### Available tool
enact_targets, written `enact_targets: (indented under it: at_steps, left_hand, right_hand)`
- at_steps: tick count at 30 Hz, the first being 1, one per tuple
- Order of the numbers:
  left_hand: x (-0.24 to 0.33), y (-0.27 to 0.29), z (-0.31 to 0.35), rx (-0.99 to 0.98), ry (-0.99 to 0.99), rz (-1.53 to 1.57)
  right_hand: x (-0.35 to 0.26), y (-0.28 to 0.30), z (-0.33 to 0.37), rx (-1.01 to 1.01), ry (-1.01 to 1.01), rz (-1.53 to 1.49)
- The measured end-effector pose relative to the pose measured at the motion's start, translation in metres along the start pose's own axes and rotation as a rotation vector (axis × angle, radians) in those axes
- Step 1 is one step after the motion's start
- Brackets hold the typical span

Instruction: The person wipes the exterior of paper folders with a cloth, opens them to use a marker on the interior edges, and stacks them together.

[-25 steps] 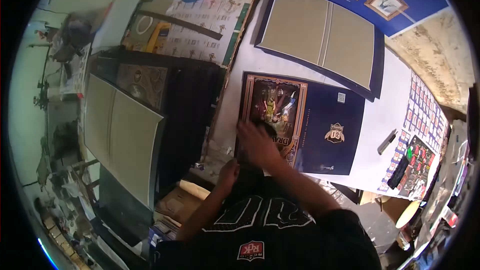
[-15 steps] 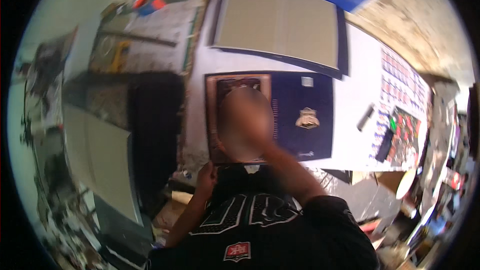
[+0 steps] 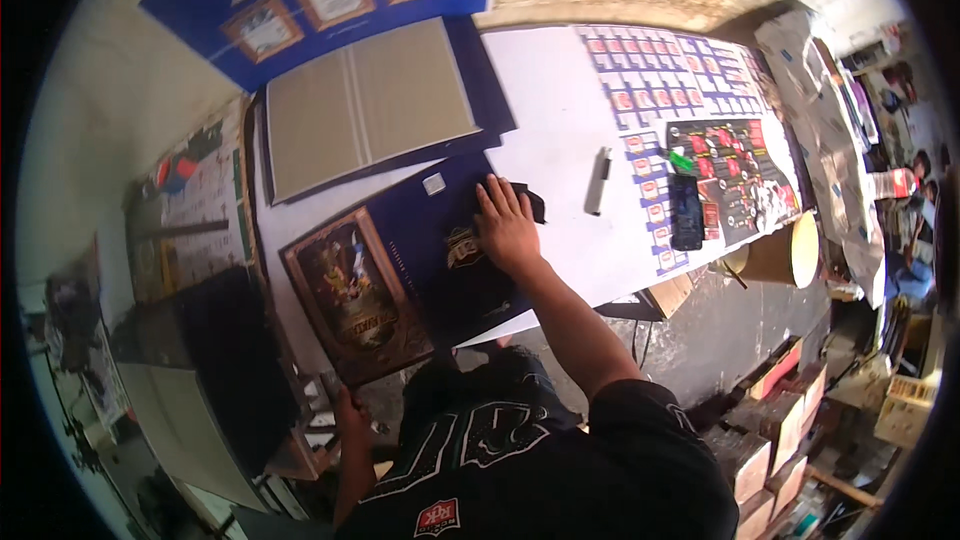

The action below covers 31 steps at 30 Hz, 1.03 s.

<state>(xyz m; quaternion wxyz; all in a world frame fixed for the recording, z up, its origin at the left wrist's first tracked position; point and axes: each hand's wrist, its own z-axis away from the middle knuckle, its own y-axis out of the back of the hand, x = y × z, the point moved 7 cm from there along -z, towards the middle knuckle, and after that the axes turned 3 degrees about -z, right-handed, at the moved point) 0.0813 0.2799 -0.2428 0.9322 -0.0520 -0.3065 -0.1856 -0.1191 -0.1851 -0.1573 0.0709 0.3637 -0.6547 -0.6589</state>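
Observation:
A dark blue printed cover sheet (image 3: 400, 215) lies on the white-topped table in front of me, with a brown-framed picture on its left half and a gold emblem on its right. My right hand (image 3: 508, 230) rests flat near the sheet's right edge, fingers stretched and spread. A piece of black cloth (image 3: 537, 203) sticks out from beneath those fingers. At the sheet's near left corner, my left hand (image 3: 352, 418) is closed with its thumb at the edge; its other fingers are partly hidden.
Behind the sheet lies a grey-board cover (image 3: 365, 110) on dark blue paper. A marker (image 3: 600, 182), a black phone (image 3: 686, 212) and printed sheets (image 3: 640, 70) are to the right. Dark boards (image 3: 200, 350) stand left; wooden blocks (image 3: 770, 430) are stacked low on the right.
My right hand, blurred before, has moved from the framed picture to the sheet's right side. The view has turned, so the table appears rotated. My left hand stays at the near edge.

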Motion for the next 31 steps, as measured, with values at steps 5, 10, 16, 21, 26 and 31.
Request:
enact_targets:
  at_steps: [5,10,16,21,26,31]
  left_hand:
    - [0.002,0.027,0.031,0.155,-0.138,-0.326]
    - [0.021,-0.018,0.077,0.082,-0.187,-0.577]
    - [0.064,-0.192,0.089,-0.168,-0.487,-0.569]
    - [0.079,-0.369,0.103,-0.621,-0.55,-0.547]
    - [0.064,-0.495,0.078,-0.713,-0.42,-0.337]
    - [0.014,-0.519,0.083,-0.904,-0.047,-0.183]
  right_hand:
    - [0.056,0.104,-0.023,0.297,-0.088,-0.226]
    - [0.29,0.21,0.022,0.63,-0.465,0.012]
    - [0.302,0.181,0.038,0.283,-0.599,-0.152]
    - [0.205,0.102,0.015,-0.038,-0.608,-0.173]
    - [0.173,0.097,0.044,0.102,-0.451,-0.534]
    - [0.108,0.122,0.117,-0.144,-0.494,-0.534]
